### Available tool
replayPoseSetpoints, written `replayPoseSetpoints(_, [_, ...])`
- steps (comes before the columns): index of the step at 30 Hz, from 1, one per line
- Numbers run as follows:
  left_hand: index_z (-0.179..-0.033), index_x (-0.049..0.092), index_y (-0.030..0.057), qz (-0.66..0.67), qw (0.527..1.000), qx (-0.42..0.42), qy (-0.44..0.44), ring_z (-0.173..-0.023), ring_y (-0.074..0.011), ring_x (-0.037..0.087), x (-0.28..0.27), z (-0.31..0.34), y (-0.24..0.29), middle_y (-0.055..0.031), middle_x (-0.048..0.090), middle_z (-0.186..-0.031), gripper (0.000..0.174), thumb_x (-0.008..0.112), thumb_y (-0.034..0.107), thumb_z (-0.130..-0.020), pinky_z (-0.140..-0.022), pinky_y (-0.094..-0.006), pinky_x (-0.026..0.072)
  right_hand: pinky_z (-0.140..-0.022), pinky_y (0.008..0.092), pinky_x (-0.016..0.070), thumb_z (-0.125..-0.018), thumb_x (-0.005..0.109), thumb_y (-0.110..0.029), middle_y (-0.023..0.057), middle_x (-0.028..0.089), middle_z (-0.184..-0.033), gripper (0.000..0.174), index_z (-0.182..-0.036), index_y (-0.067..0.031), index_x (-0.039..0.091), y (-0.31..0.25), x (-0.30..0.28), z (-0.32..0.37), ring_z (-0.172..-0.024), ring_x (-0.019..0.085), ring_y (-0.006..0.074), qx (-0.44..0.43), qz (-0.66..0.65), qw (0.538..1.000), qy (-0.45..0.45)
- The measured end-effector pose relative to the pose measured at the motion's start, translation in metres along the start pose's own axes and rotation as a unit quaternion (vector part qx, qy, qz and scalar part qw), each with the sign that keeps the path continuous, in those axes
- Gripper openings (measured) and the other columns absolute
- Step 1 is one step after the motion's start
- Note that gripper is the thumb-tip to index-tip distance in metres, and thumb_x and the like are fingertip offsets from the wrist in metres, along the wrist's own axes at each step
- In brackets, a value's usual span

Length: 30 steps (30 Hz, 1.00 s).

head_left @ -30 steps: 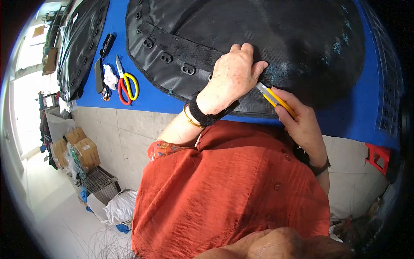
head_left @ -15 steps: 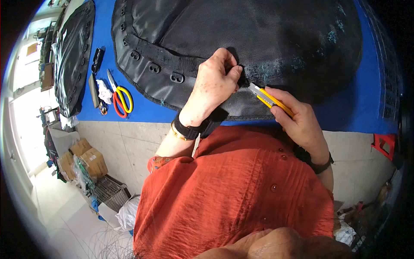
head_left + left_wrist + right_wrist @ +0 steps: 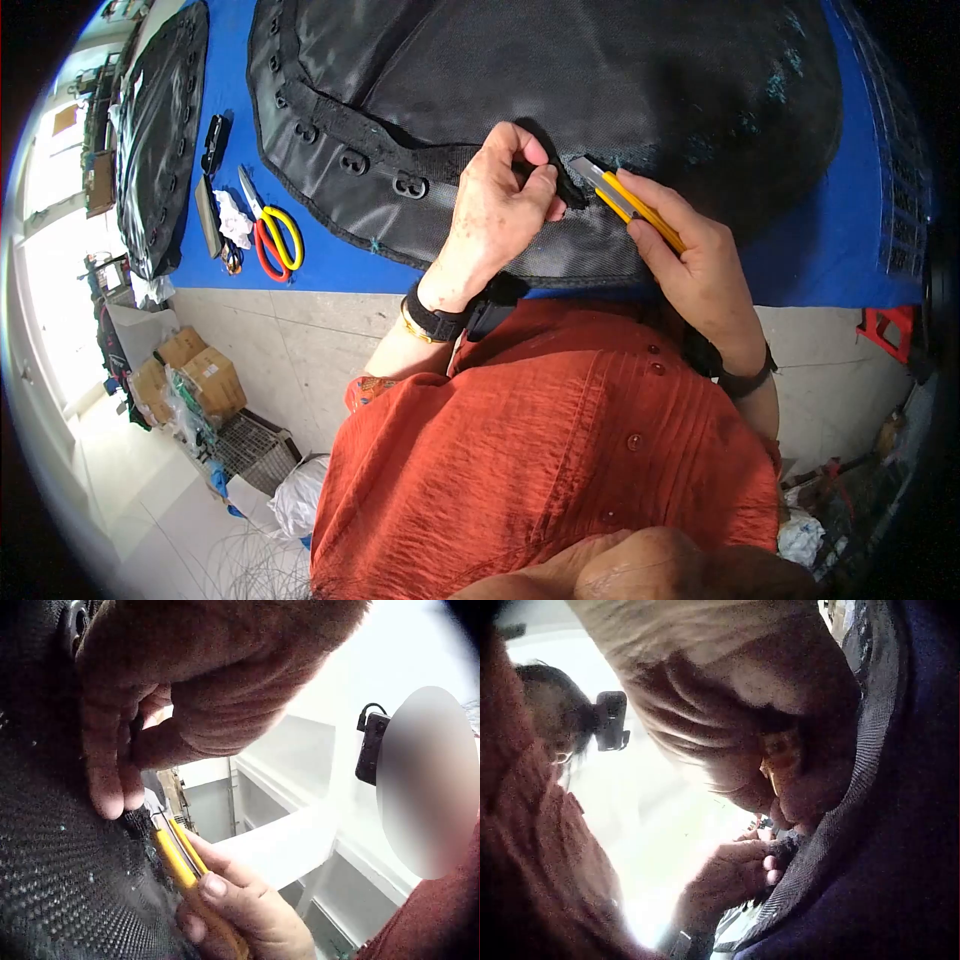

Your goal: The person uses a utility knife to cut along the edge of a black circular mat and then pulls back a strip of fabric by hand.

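Note:
Black mesh fabric (image 3: pixel 480 70) with a webbing strip (image 3: pixel 440 160) and black figure-eight rings (image 3: pixel 410 184) lies across the blue table. My left hand (image 3: pixel 490 210) pinches a raised black strip end (image 3: pixel 571 190) between thumb and fingers. Just right of it, my right hand (image 3: pixel 700 265) grips a yellow utility knife (image 3: pixel 640 210), its blade out over the fabric beside the strip. In the left wrist view the knife (image 3: pixel 180 862) points at the pinched strip, close under the left fingertips. The right wrist view shows the right hand (image 3: pixel 742 697) near the fabric's bound edge (image 3: pixel 870 750).
On the blue table (image 3: pixel 330 262) to the left lie scissors (image 3: pixel 270 228) with red and yellow handles, a crumpled white scrap (image 3: pixel 233 220) and dark tools. Another black piece (image 3: pixel 160 140) lies at the far left, and clear strips (image 3: pixel 905 200) at the right. Boxes (image 3: pixel 210 380) stand below.
The left hand has gone from lying over the fabric to pinching a lifted strip. The knife has moved slightly up and left, and its blade now shows above the fabric. The view has shifted a little.

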State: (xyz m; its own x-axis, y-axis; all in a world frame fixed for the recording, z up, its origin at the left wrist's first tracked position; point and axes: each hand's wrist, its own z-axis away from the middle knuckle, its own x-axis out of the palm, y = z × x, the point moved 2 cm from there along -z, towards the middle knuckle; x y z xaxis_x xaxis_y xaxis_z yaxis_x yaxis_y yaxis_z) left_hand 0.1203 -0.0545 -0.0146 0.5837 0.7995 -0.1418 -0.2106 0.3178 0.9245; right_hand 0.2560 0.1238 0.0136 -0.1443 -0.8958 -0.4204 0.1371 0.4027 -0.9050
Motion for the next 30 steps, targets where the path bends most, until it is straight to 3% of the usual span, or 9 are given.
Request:
replayPoseSetpoints(21, [-0.103, 0.049, 0.0026, 0.008, 1.0, 0.005, -0.006, -0.066, -0.0125, 0.07, 0.0, 0.0, 0.001, -0.0046, 0.063, -0.082, 0.013, 0.061, -0.003, -0.102, -0.059, -0.025, 0.0557, -0.094, 0.0411, 0.0591, -0.1, 0.066, -0.004, 0.0204, 0.072, -0.128, 0.039, -0.139, -0.005, 0.064, 0.0, 0.007, -0.001, -0.113, 0.073, 0.0359, -0.045, 0.042, 0.998, 0.004])
replayPoseSetpoints(27, [-0.105, 0.053, 0.0032, 0.029, 0.999, 0.021, -0.013, -0.065, -0.0116, 0.068, 0.001, -0.002, -0.004, -0.0056, 0.064, -0.089, 0.011, 0.061, -0.004, -0.101, -0.059, -0.0245, 0.0548, -0.092, 0.0415, 0.0588, -0.099, 0.066, -0.005, 0.02, 0.073, -0.125, 0.038, -0.137, -0.0056, 0.064, -0.004, -0.003, 0.009, -0.111, 0.072, 0.0379, -0.016, 0.051, 0.998, -0.031])
replayPoseSetpoints(30, [-0.109, 0.059, 0.0041, -0.024, 0.999, 0.029, 0.007, -0.065, -0.0116, 0.068, 0.005, 0.001, 0.002, -0.0037, 0.064, -0.09, 0.012, 0.059, -0.005, -0.102, -0.059, -0.0244, 0.0546, -0.093, 0.0422, 0.0585, -0.1, 0.066, -0.006, 0.0198, 0.073, -0.126, 0.039, -0.138, -0.006, 0.064, -0.004, -0.006, 0.016, -0.112, 0.072, 0.0374, 0.015, 0.028, 0.998, -0.05])
